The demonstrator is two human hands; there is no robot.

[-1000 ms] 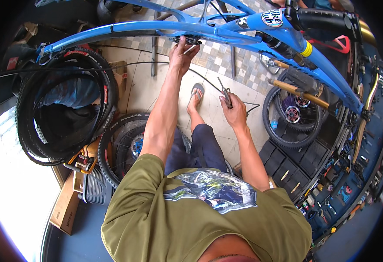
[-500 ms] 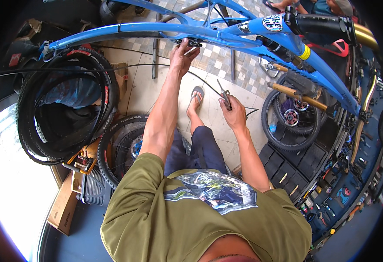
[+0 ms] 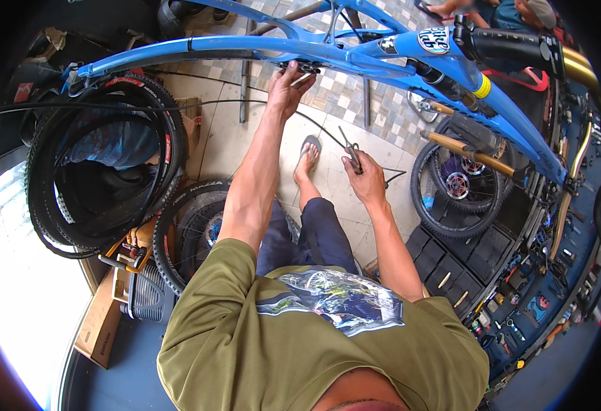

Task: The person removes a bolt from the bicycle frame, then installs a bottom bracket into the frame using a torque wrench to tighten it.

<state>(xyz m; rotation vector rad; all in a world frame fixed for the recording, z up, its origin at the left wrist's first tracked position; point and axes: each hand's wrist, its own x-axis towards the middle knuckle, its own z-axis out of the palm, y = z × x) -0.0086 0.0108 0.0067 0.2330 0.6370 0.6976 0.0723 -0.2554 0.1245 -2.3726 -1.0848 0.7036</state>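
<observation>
A blue bicycle frame (image 3: pixel 245 42) spans the top of the view, its front end to the right. My left hand (image 3: pixel 289 90) reaches up to its underside near the middle, fingers closed at a small black part (image 3: pixel 307 67) there; the fingertips are partly hidden. Lower and to the right, my right hand (image 3: pixel 367 181) is closed around a dark, slim hand tool (image 3: pixel 353 156) with thin prongs pointing up. A long black cable (image 3: pixel 232 102) arcs from the far left to this hand. A dark loop of it shows on the hand's right side.
Tyres (image 3: pixel 33 178) hang or lie at the left, above a wheel (image 3: pixel 191 236). Two wheels (image 3: pixel 451 219) and a gold-legged fork (image 3: pixel 468 147) are at the right, beside a bench (image 3: pixel 560 301) covered with tools. Another person (image 3: pixel 512 14) is at the upper right.
The front end of the frame has shifted slightly right and toward me. Both my hands stay almost where they were, still closed. The person at the upper right has moved a little.
</observation>
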